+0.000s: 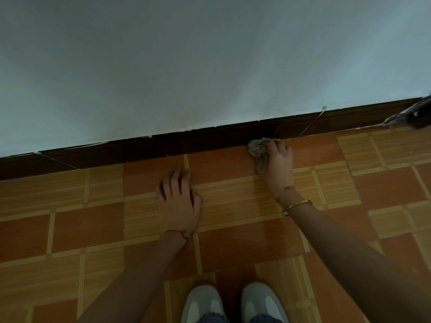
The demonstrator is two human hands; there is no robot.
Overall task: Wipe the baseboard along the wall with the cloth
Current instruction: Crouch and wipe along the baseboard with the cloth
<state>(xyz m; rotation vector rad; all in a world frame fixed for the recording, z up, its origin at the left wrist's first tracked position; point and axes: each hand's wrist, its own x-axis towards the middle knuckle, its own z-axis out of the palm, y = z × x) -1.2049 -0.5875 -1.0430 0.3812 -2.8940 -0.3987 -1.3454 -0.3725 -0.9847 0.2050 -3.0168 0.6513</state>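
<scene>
A dark brown baseboard (163, 145) runs along the foot of the pale wall (210, 66), rising from left to right across the view. My right hand (278, 164) grips a crumpled grey cloth (257, 151) and presses it against the bottom edge of the baseboard where it meets the floor. My left hand (179, 201) lies flat on the tiled floor, fingers spread, a short way in front of the baseboard and left of the cloth.
The floor (93, 229) is orange and tan patterned tile. My two grey shoes (233, 304) stand at the bottom centre. A dark object (417, 113) leans against the baseboard at the far right edge.
</scene>
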